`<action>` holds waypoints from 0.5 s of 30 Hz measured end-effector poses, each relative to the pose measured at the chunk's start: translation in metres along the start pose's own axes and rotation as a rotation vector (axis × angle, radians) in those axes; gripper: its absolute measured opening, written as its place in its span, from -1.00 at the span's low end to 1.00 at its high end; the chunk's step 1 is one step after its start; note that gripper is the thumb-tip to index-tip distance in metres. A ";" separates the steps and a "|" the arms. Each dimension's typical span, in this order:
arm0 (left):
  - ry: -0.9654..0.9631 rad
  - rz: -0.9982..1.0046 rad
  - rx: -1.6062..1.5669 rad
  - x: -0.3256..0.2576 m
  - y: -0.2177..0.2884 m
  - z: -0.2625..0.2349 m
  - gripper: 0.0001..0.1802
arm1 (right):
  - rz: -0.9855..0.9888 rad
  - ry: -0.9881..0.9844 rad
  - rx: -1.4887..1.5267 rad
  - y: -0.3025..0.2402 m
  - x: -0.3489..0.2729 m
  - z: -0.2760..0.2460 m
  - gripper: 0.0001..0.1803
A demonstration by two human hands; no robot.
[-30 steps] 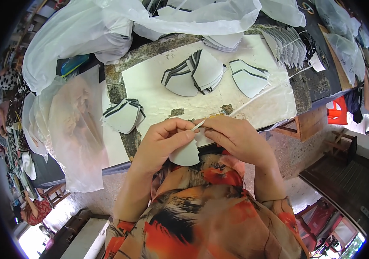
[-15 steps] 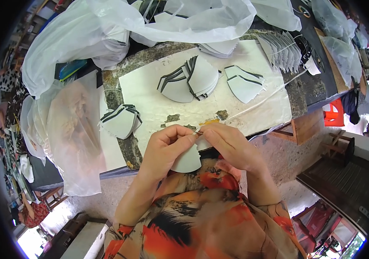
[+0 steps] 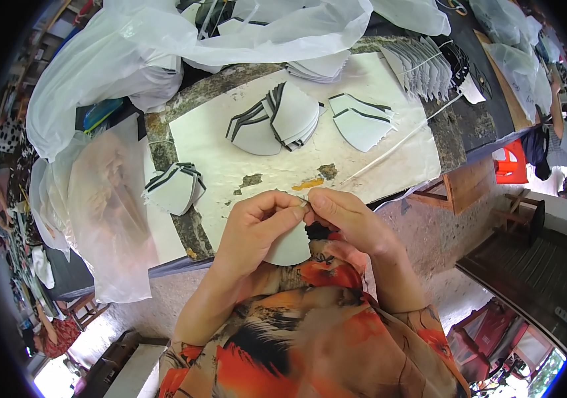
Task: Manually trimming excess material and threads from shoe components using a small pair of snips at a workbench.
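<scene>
Held just below the near edge of the white work board (image 3: pixel 389 159), close to the chest: 1 curved white fabric piece (image 3: pixel 291 245), smooth and matte, rounded along its lower rim. Left hand (image 3: pixel 250 229) curled around its left side, thumb and forefinger pinching the top edge. Right hand (image 3: pixel 346 215) pressed close against the left, fingertips pinched on the same top edge; what sits between them too small to tell.

On the board, beyond the hands: a fanned stack of white cup-shaped pieces with dark stripe trim (image 3: pixel 273 123), domed and overlapping. To the right of that stack, 2 or 3 flatter striped pieces (image 3: pixel 363 123) with pointed corners. At the board's left edge, a smaller bundle of striped pieces (image 3: pixel 174 188), folded together. Scuffed patches of brown and orange (image 3: pixel 310 180) where the board's surface has worn through. A thin white stick (image 3: pixel 403 142) lying slantwise toward the board's right corner.

Behind the board: a row of grey-white pieces (image 3: pixel 423 63) standing on edge like tiles. Crumpled translucent plastic bags (image 3: pixel 184 46) across the back and left, 1 holding more white pieces. A cloudy plastic bag (image 3: pixel 108 205) hanging off the left side. Right of the board, a red plastic stool (image 3: pixel 510 161).
</scene>
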State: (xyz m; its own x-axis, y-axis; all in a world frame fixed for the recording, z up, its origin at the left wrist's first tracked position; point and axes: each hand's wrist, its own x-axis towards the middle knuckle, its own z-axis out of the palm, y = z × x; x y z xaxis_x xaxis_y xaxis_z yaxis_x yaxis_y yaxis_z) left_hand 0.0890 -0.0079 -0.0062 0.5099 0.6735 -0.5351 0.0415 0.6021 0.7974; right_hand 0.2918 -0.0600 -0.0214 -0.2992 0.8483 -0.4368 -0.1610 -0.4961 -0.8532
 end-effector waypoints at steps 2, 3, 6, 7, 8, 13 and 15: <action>-0.010 -0.015 -0.015 0.001 0.001 0.000 -0.86 | -0.001 -0.025 0.017 0.003 -0.001 -0.006 -0.52; 0.002 -0.023 0.015 0.003 0.001 0.000 -0.87 | -0.003 -0.053 0.030 0.003 -0.002 -0.008 -0.51; 0.012 -0.049 0.050 0.003 -0.002 0.001 -0.85 | -0.016 0.024 0.051 0.003 -0.006 -0.010 -0.51; 0.007 -0.066 0.055 0.004 -0.002 0.003 -0.84 | -0.026 0.040 0.047 0.005 -0.007 -0.009 -0.51; -0.011 -0.055 0.062 0.008 -0.003 0.005 -0.84 | -0.120 0.119 0.018 0.011 -0.005 -0.008 -0.56; -0.074 0.111 0.297 0.012 0.004 0.024 -0.42 | 0.005 0.160 0.046 -0.001 -0.019 -0.015 -0.77; -0.112 0.161 0.452 0.017 0.007 0.032 -0.24 | 0.031 0.202 0.014 -0.009 -0.031 -0.023 -0.78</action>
State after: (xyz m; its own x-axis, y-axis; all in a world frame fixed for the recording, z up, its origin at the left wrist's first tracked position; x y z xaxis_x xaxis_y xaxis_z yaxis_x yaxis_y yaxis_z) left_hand 0.1258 -0.0061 -0.0005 0.6286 0.6779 -0.3813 0.3106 0.2306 0.9221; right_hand 0.3238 -0.0773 -0.0064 -0.1101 0.8516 -0.5124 -0.1680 -0.5241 -0.8349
